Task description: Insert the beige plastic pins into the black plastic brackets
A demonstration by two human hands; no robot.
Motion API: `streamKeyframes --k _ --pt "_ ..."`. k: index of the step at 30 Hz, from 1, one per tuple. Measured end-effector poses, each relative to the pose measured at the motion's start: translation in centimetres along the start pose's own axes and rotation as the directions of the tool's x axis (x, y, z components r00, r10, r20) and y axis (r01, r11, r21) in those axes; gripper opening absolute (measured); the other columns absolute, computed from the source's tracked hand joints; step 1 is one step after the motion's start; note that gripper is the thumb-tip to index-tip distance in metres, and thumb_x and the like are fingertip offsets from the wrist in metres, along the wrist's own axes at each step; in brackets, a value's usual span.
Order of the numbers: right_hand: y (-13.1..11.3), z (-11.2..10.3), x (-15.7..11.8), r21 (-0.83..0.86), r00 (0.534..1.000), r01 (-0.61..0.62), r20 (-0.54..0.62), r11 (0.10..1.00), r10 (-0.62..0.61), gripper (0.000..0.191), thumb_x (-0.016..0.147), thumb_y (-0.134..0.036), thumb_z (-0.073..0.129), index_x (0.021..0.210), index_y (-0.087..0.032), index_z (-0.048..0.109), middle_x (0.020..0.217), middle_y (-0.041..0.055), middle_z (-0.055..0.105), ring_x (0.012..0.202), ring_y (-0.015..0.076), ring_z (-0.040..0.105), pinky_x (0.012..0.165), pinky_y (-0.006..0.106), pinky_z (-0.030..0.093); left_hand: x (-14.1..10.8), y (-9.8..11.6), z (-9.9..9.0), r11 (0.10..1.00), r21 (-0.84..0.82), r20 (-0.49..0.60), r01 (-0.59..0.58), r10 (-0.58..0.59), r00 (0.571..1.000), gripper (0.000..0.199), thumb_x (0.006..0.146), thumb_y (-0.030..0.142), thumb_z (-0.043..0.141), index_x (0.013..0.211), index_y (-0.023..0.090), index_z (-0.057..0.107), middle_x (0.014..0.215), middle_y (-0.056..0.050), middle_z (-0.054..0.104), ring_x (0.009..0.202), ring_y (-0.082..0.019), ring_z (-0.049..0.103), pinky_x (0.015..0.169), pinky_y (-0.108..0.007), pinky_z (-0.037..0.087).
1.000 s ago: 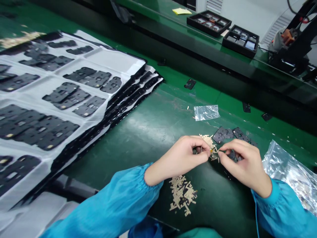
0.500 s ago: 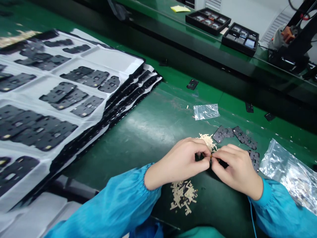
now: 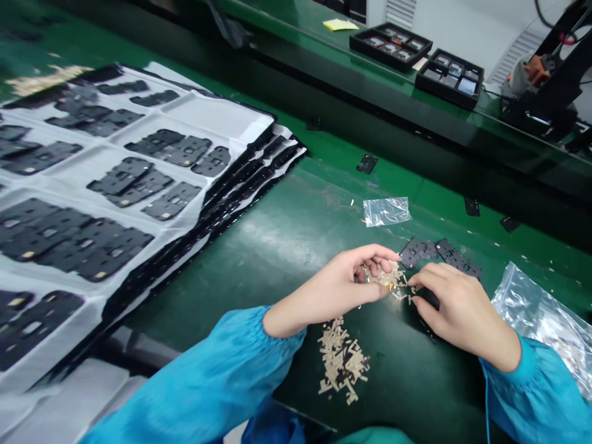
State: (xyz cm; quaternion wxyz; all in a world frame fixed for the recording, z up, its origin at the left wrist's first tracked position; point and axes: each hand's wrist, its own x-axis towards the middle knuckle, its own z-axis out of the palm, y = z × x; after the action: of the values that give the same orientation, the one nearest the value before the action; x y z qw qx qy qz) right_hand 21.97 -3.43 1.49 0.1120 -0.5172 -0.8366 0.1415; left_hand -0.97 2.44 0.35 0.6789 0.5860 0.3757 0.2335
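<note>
My left hand (image 3: 345, 280) hovers over the near-side edge of a small pile of beige pieces (image 3: 396, 277), its thumb and fingers apart; a tiny orange-yellow bit shows by the thumb tip. Right of that pile is my right hand (image 3: 456, 305), with thumb and index finger spread and nothing visible between them. A larger heap of beige and dark strips (image 3: 343, 361) lies on the green table (image 3: 240, 277) below my left wrist. Black flat plates (image 3: 414, 253) lie just beyond my right hand, partly covered by it.
A stack of white-lined trays (image 3: 217, 117) with black plates fills the left side. Clear plastic bags lie beyond the hands (image 3: 386, 211) and at the right (image 3: 546, 314). Two black compartment boxes (image 3: 391, 46) (image 3: 449, 78) stand on the raised shelf.
My hands, whose fingertips met before, have moved apart. The left hand has opened over the small pile, and the right has shifted rightward with its fingers parted.
</note>
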Motion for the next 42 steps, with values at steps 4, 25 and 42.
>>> streamKeyframes --k 4,25,42 --pt "-1.1 0.7 0.2 0.046 0.931 0.166 -0.336 0.985 -0.142 0.006 0.095 -0.024 0.069 0.098 -0.02 0.068 0.09 0.006 0.071 0.078 0.0201 0.063 0.07 0.033 0.051 0.4 -0.6 0.3 0.98 -0.191 0.053 0.059 -0.05 0.997 0.05 0.072 0.018 0.068 0.121 0.023 0.066 0.106 -0.003 0.061 0.094 -0.019 0.058 0.078 -0.032 0.049" --pt "-1.5 2.2 1.0 0.716 0.9 -0.118 -0.215 0.688 0.379 0.008 0.079 -0.019 0.076 0.071 -0.02 0.075 0.062 -0.0008 0.065 0.05 0.0107 0.049 0.045 0.023 0.037 0.3 -0.6 0.9 0.996 0.05 -0.038 -0.074 0.076 0.996 0.023 0.081 0.031 0.07 0.099 0.018 0.077 0.089 -0.004 0.073 0.078 -0.017 0.061 0.072 -0.031 0.05" --pt "22.0 -3.9 3.8 0.525 0.319 -0.736 -0.285 0.426 0.904 0.035 0.101 -0.034 0.066 0.131 -0.017 0.062 0.13 0.0106 0.065 0.109 0.0252 0.068 0.091 0.046 0.059 0.8 -0.8 0.8 0.939 0.338 -0.152 -0.06 0.118 0.981 0.037 0.089 0.046 0.06 0.115 0.024 0.073 0.079 -0.003 0.068 0.065 -0.018 0.055 0.061 -0.03 0.049"
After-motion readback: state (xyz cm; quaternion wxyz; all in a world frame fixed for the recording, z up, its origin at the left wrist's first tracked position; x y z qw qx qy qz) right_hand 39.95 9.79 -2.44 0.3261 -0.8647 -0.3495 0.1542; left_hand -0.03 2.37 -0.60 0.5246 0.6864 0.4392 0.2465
